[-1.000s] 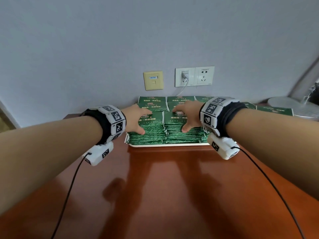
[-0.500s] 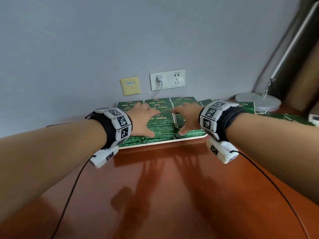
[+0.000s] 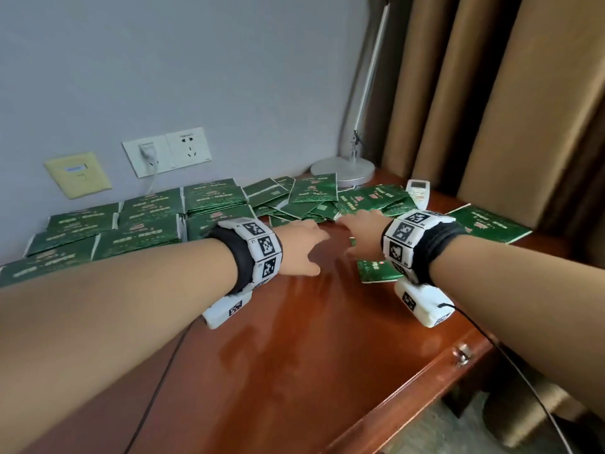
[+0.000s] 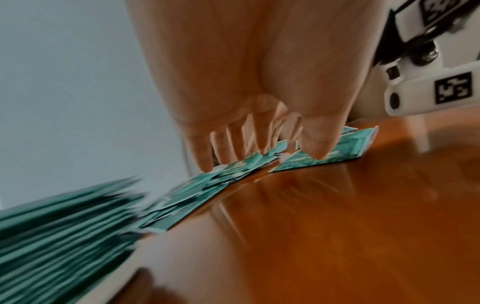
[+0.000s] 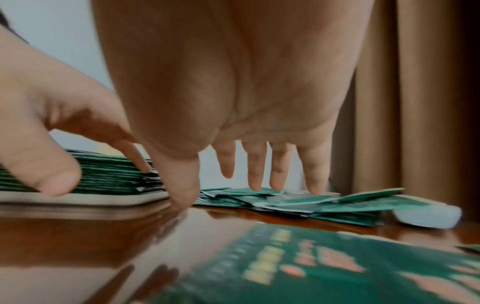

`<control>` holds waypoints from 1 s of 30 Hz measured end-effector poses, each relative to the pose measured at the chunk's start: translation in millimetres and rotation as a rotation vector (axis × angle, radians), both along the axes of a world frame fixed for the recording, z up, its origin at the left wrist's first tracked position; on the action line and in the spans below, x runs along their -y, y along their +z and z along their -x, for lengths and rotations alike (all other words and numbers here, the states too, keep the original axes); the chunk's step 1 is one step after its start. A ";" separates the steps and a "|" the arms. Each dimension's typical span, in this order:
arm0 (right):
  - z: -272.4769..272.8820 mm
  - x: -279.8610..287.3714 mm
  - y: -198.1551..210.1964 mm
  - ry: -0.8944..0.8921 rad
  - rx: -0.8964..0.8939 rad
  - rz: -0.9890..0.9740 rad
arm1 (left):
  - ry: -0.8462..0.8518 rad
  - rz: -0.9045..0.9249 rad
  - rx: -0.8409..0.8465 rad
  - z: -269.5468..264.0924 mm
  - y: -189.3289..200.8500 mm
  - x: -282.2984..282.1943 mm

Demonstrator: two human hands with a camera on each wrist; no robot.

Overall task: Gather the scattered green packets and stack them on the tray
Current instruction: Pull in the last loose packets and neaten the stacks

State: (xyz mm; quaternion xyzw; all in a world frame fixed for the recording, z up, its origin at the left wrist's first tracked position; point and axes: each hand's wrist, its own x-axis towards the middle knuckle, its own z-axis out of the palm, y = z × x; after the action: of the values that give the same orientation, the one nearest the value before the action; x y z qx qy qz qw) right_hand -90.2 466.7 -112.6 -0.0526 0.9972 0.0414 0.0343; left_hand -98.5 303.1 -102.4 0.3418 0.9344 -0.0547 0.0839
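Neat stacks of green packets [image 3: 147, 221] fill the tray [image 5: 78, 199], whose white rim shows in the right wrist view. To their right lies a loose pile of scattered packets [image 3: 314, 198]. Both hands reach over the near edge of this pile with straight, spread fingers and hold nothing. My left hand [image 3: 307, 250] points its fingertips [image 4: 228, 152] down at the pile's left part. My right hand [image 3: 357, 235] hovers beside it, its fingers [image 5: 257, 172] just above the packets. One single packet [image 3: 376, 271] lies under my right wrist, and another [image 3: 487, 224] sits farther right.
A white remote control [image 3: 419, 191] lies behind the pile, next to a lamp base [image 3: 343, 168] at the wall. Brown curtains [image 3: 491, 109] hang at the right. The wooden table [image 3: 294, 355] ends at a front-right edge with a drawer knob [image 3: 461, 353].
Both hands left the stacks on the tray and moved right to the scattered pile. The head view swung right, so the curtains, the remote and more loose packets came into view.
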 end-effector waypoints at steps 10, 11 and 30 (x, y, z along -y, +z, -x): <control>-19.0 -104.4 -10.0 -0.304 0.166 -0.066 | -0.223 0.064 0.069 -1.5 -24.8 -88.5; -20.1 -105.7 -12.3 -0.300 0.184 -0.064 | -0.217 0.086 0.065 0.3 -25.9 -90.0; -41.8 21.9 7.3 0.054 0.140 -0.114 | -0.049 0.214 0.155 -18.8 -9.0 53.9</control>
State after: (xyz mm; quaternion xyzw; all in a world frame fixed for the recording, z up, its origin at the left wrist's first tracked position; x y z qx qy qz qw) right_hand -48.5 444.8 -105.3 -0.0804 0.9865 0.0954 0.1057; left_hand -79.7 249.2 -111.5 0.3568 0.9054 -0.1294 0.1904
